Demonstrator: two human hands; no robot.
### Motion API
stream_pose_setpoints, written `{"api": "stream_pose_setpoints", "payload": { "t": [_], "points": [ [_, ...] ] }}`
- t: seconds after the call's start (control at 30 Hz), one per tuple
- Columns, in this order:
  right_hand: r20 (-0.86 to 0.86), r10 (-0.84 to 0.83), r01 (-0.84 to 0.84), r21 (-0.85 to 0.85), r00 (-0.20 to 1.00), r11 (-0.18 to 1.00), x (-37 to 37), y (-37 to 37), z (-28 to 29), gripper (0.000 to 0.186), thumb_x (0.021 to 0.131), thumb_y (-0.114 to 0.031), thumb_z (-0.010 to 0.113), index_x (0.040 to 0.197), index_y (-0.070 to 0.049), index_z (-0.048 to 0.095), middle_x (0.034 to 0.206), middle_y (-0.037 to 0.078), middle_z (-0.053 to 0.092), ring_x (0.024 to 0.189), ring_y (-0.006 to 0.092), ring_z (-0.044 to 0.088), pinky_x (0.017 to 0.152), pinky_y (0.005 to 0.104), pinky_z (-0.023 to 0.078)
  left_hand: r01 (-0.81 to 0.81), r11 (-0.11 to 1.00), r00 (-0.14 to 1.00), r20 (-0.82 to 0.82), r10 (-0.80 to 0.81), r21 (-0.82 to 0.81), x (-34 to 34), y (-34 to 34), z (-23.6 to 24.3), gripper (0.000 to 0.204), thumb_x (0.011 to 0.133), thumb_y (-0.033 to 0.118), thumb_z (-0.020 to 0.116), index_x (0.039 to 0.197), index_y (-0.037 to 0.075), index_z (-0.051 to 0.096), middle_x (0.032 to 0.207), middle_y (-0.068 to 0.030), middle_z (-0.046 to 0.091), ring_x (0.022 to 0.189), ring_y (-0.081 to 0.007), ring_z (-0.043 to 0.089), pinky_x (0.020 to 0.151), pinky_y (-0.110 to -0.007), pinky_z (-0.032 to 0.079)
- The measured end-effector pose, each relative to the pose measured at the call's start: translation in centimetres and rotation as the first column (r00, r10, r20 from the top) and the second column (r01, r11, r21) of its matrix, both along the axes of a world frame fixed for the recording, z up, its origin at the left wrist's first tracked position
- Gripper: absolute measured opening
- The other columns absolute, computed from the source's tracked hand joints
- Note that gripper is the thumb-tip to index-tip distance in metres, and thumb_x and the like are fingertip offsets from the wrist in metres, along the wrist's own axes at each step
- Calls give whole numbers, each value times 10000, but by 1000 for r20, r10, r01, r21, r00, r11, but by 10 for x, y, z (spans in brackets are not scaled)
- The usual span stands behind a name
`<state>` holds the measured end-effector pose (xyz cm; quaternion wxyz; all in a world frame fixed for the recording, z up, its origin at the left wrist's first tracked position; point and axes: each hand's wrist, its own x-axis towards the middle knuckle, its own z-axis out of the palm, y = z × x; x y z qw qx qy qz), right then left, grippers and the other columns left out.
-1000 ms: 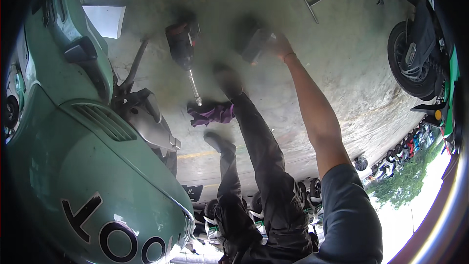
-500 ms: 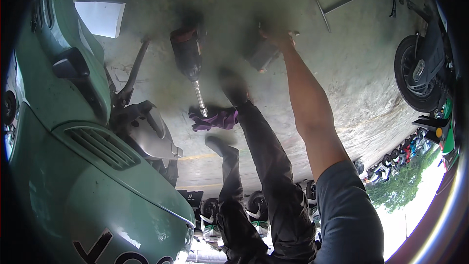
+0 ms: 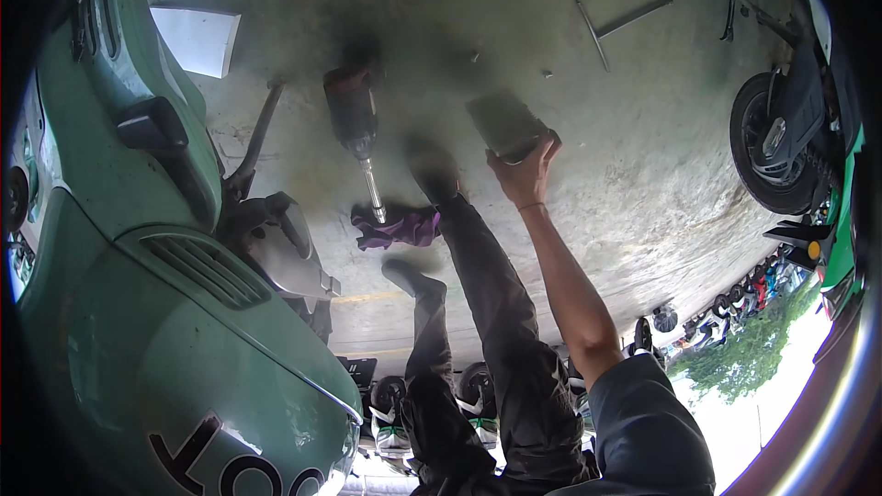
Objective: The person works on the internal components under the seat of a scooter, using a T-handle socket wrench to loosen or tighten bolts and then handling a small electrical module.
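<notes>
My right hand [image 3: 525, 173] is closed round the near end of a dark, box-shaped block [image 3: 505, 121], thumb and fingers on opposite sides. Blur hides the block's exact kind, and I cannot tell whether it is lifted off the floor. Left of it lies a dark power wrench [image 3: 352, 119] with a long metal socket extension pointing toward me. The extension's tip reaches a crumpled purple cloth [image 3: 400, 226]. Beyond the block are two small metal pieces, one [image 3: 476, 57] further off and another [image 3: 548, 74] to the right. My left hand is out of view.
A green scooter [image 3: 147, 248] fills the left side, and a white sheet [image 3: 197, 39] lies beyond it. On the floor at far right is a T-handle wrench [image 3: 602, 32]. Another scooter's wheel [image 3: 772, 142] stands at the right. My legs [image 3: 496, 285] stretch between.
My right hand has drawn back from beyond the block to its near end and now grips it. Two small metal pieces now show on the floor where the hand was.
</notes>
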<state>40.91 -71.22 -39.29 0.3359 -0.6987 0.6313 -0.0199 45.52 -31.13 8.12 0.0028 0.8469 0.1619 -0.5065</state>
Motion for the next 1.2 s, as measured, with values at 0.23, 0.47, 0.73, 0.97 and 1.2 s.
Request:
{"api": "stream_pose_setpoints", "payload": {
  "t": [0.23, 0.47, 0.73, 0.97, 1.2],
  "points": [
    [47, -69, 60, 165, 997, 984, -43, 68, -47, 847, 664, -174, 839, 1292, -61, 282, 1252, 214, 347, 1178, 416, 436, 945, 508, 446, 41, 999, 999, -4, -42, -10, 2, 2, -3, 271, 945, 240, 610, 1041, -13, 627, 1015, -162, 664, 925, -310, 645, 787, -398, 526],
    [83, -506, 396, 518, 859, 758, -76, 86, -73, 482, 719, -141, 815, 1096, 14, 558, 976, 118, 616, 902, 258, 622, 784, 351, 518, 75, 997, 997, -6, -75, 1, 4, 5, 1, 263, 941, 235, 614, 1039, -9, 628, 1013, -164, 663, 925, -316, 645, 784, -401, 526],
    [-32, -491, 468, 362, 871, 806, -98, 16, -135, 346, 837, -315, 737, 1025, -34, 663, 901, 114, 719, 812, 240, 683, 747, 356, 536, 117, 993, 993, -17, -118, -28, 13, 15, -4, 254, 936, 228, 617, 1037, -5, 629, 1011, -165, 662, 924, -322, 646, 782, -404, 527],
    [-370, -130, 231, 244, 920, 942, -47, -59, -146, 412, 783, -366, 780, 1081, -97, 688, 1066, 173, 707, 1011, 350, 670, 873, 446, 529, 151, 988, 988, -23, -151, -27, 19, 15, -13, 247, 932, 222, 620, 1036, -2, 631, 1010, -166, 660, 924, -328, 646, 779, -406, 527],
    [-345, 50, 25, 210, 937, 977, -52, -69, -170, 277, 827, -247, 725, 1040, -72, 712, 1089, 187, 691, 1065, 372, 641, 905, 457, 517, 180, 981, 984, 5, -180, -72, 12, 13, -8, 240, 927, 216, 624, 1034, 2, 632, 1008, -168, 659, 923, -334, 646, 777, -409, 527]
  ]
}}
